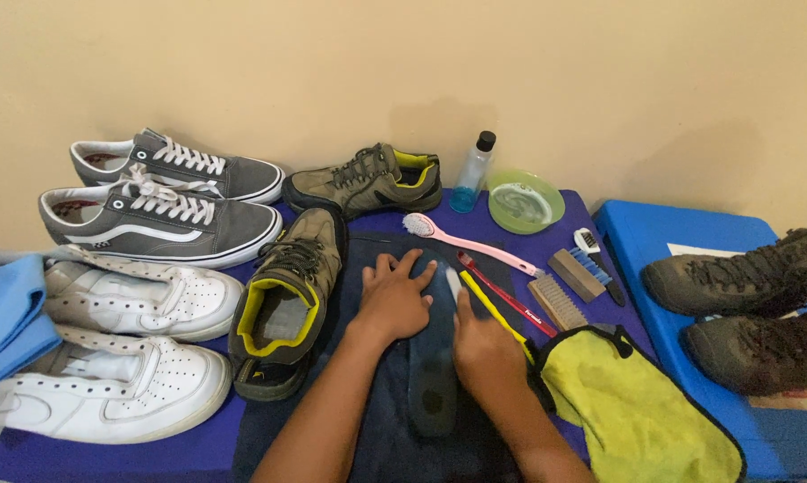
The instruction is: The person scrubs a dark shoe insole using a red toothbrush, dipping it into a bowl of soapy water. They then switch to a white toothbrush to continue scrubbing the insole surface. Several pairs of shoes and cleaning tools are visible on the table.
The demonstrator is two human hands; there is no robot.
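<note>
- Both forearms reach in from the bottom edge onto a dark mat (376,429) laid over a purple table (108,456).
- Left hand (392,300): flat, fingers spread, pressing on the mat at the toe end of a dark insole (432,376).
- Right hand (485,351): curled on the insole's right edge; whether it grips anything cannot be told.
- White sneakers (117,376), grey sneakers (166,219) at left; olive shoe (287,300) just beside the left hand, its mate (367,181) against the wall.
- Yellow cloth (640,416) at right, touching the right wrist.
- Green bowl (525,201), clear bottle (471,172), pink brush (466,240), red toothbrush (502,293), wooden brushes (564,288) behind.
</note>
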